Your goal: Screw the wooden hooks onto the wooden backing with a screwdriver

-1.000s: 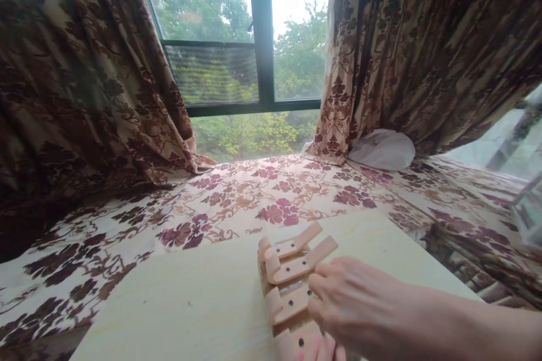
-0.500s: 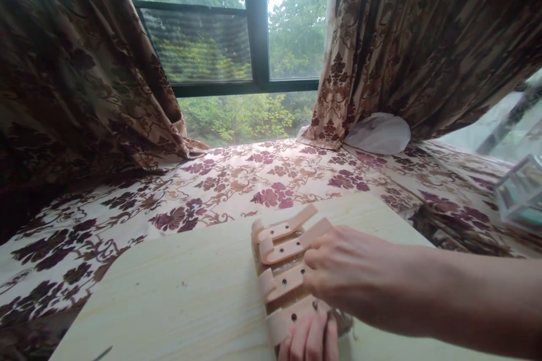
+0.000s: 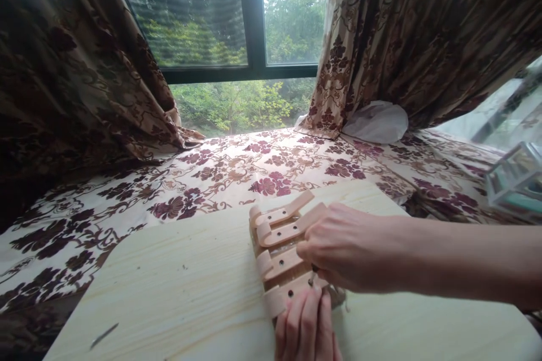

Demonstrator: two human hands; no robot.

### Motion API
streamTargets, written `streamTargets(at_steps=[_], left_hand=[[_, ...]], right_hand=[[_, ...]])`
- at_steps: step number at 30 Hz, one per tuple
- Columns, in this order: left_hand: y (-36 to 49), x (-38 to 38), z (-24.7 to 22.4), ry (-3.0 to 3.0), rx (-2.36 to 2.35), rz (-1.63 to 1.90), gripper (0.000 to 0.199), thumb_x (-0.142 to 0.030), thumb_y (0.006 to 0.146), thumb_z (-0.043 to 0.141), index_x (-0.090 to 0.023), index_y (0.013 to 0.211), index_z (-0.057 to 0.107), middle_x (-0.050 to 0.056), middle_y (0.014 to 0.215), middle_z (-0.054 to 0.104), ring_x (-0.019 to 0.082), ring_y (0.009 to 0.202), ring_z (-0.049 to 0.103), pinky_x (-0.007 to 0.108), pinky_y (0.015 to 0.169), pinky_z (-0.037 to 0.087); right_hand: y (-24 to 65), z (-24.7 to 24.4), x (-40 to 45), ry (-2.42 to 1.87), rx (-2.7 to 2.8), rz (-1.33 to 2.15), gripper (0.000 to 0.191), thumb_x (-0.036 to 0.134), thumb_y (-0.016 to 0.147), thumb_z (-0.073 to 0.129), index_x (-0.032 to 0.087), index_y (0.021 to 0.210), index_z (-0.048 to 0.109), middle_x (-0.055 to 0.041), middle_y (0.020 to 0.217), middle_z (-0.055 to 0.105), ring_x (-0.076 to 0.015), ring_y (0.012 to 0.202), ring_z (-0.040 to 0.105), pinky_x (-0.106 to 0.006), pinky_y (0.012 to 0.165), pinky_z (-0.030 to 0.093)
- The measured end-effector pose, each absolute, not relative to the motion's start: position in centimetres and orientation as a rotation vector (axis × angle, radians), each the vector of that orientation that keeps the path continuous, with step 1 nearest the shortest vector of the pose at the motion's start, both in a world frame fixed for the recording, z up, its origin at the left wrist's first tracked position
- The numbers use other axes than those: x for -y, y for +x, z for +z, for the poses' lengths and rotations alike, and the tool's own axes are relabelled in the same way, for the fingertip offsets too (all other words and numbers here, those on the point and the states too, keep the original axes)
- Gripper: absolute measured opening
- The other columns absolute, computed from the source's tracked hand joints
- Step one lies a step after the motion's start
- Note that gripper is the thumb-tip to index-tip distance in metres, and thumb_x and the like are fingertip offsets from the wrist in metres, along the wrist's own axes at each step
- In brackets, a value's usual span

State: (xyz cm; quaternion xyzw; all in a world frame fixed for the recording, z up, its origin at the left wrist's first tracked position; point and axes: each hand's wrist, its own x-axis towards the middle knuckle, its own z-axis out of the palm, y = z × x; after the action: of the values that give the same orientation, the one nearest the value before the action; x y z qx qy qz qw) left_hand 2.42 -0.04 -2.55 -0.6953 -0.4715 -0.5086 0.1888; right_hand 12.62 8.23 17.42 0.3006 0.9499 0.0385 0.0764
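At the near end of the row of pale straps [image 3: 275, 268], taking 12 o'clock as toward the window [image 3: 256, 28], the right hand [image 3: 334, 242] was closed in a fist around a slim shaft [image 3: 312, 275]; only a short length of it showed, most being hidden in the fingers; its lower end pointed down at the right-hand dark spot on the nearest strap [image 3: 300, 287], though whether it sat in that spot was too small to tell. From the fist, that spot lay toward 8 o'clock; the strap's own long axis ran from 8 to 2, while the row as a whole ran from 11 to 5. The left hand [image 3: 307, 327] was at 6 o'clock from the spot, its fingers bent over the strap's near edge and touching it; with the thumb out of sight, I could not tell whether it gripped or merely pressed.

The straps stood on the wooden board [image 3: 190, 293], whose far edge came just beyond them at 12; the widest room spread from 7 to 10, with one dark sliver [image 3: 104, 335] well apart at 8; the right forearm [image 3: 444, 256] filled the 3 o'clock side; patterned cloth [image 3: 228, 169] began past the board.
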Motion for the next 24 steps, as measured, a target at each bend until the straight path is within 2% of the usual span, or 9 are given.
streamTargets(at_steps=[3,6,9,15,19,24], left_hand=[[2.6,0.0,-2.4,-1.95,1.316,-1.429,0.038,-0.007,0.071,0.041,-0.02,0.097,0.065,0.002,0.092,0.069,0.014,0.101,0.057,0.031,0.103,0.031],[2.5,-0.2,-2.4,-1.933,1.279,-1.435,0.036,-0.006,0.069,0.042,-0.02,0.093,0.066,0.002,0.089,0.069,0.014,0.1,0.057,0.031,0.102,0.032],[2.4,-0.3,-2.4,-1.934,1.289,-1.438,0.035,-0.007,0.069,0.042,-0.019,0.091,0.066,0.002,0.088,0.069,0.014,0.098,0.058,0.03,0.103,0.032],[2.2,-0.2,-2.2,-1.974,1.27,-1.378,0.036,-0.008,0.069,0.042,-0.018,0.093,0.067,0.002,0.09,0.069,0.014,0.096,0.058,0.03,0.103,0.031],[2.3,-0.4,-2.1,-1.954,1.297,-1.396,0.037,-0.007,0.07,0.041,-0.019,0.095,0.067,0.001,0.09,0.069,0.014,0.096,0.057,0.03,0.103,0.03],[2.3,-0.6,-2.3,-1.946,1.269,-1.402,0.036,-0.007,0.069,0.041,-0.019,0.091,0.066,0.002,0.088,0.068,0.014,0.096,0.057,0.03,0.103,0.031]], right_hand=[[12.6,17.9,-8.3,0.672,-2.96,0.076,0.016,0.007,0.072,0.057,0.017,0.061,0.059,-0.0007,0.059,0.058,-0.0112,0.05,0.041,-0.028,0.048,0.024],[12.5,17.9,-8.5,0.536,-2.929,0.059,0.015,0.008,0.076,0.055,0.016,0.065,0.06,-0.0018,0.06,0.059,-0.0122,0.052,0.043,-0.03,0.05,0.026],[12.4,17.7,-8.6,0.614,-2.804,0.008,0.013,0.008,0.077,0.053,0.014,0.069,0.062,-0.0024,0.06,0.059,-0.0122,0.05,0.041,-0.029,0.047,0.024],[12.6,18.1,-8.5,0.946,-2.693,-0.031,0.014,0.017,0.078,0.053,0.014,0.066,0.061,-0.0044,0.057,0.061,-0.0107,0.043,0.032,-0.028,0.043,0.018],[12.8,19.1,-8.2,0.863,-2.687,-0.037,0.009,0.013,0.078,0.054,0.014,0.073,0.062,-0.0028,0.061,0.061,-0.0108,0.045,0.036,-0.027,0.043,0.019],[13.1,18.8,-8.1,0.651,-2.807,-0.099,0.012,0.008,0.076,0.054,0.015,0.068,0.059,-0.0011,0.065,0.06,-0.0113,0.052,0.041,-0.026,0.045,0.021]])
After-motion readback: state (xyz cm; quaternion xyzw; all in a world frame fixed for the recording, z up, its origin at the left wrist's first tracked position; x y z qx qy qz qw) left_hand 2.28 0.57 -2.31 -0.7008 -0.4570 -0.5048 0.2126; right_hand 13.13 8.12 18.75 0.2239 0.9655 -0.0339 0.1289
